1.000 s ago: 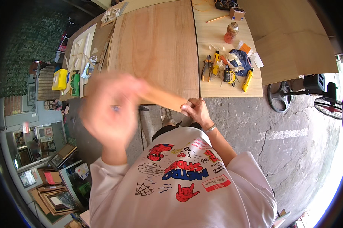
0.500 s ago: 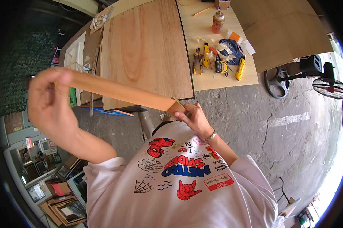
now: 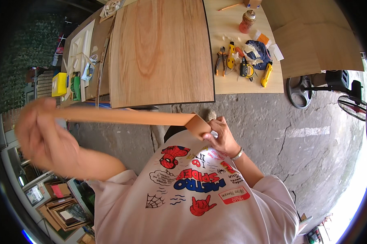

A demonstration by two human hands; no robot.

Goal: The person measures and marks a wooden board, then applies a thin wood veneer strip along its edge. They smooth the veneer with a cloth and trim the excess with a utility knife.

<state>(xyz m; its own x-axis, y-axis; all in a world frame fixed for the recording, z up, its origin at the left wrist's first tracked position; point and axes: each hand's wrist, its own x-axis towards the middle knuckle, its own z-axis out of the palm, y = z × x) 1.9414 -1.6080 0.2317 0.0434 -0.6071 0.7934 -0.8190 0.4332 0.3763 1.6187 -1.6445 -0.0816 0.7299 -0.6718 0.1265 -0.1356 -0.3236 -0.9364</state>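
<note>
Strip [image 3: 126, 116] | held in the air, near side of counter [image 3: 232, 86] | looks light, thin, bendy, likely to crease; best held at both ends | left hand [image 3: 47, 140] blurred, arm reaching beyond counter's near left corner, grip apparently grasping one end | right hand [image 3: 222, 138] before counter, grip pinching folded end, thumb nearest body

from where i stand, white light pours in at the lower right, bleaching the far side of the concrete floor [image 3: 305, 162]. the leafy wall [image 3: 27, 61] on the left sinks into gloom. the wooden panel [image 3: 163, 53] has a soft, even brightness. the left hand [image 3: 49, 138] is smeared with blur, like the nearest end of the tan strip [image 3: 126, 116]; the shirt print [image 3: 201, 179] is crisp. straight edges bow toward a dark rim.
</note>
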